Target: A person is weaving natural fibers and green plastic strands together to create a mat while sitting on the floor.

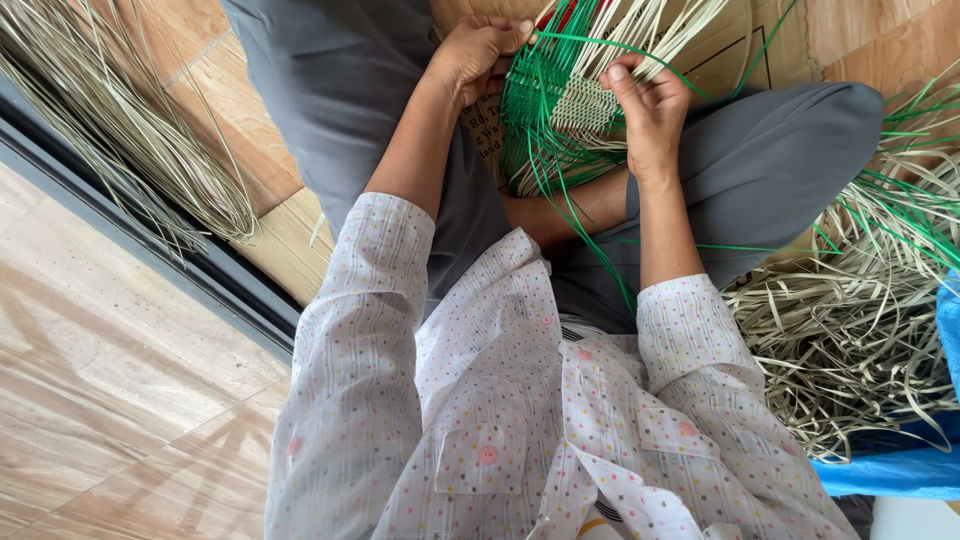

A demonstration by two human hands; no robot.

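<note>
Head view: both hands (570,75) pinch the green-and-tan weaving (560,105) above a wooden floor (120,400).

Home weaving spot: floor tiles (120,400), strip bundles (850,330)

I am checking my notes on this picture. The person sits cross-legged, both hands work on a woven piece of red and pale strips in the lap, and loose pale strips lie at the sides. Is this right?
Not quite: the head view shows the woven piece made of green and pale strips, not red. The rest holds: the left hand and the right hand both grip it in the lap, and loose pale strips lie at the sides.
</note>
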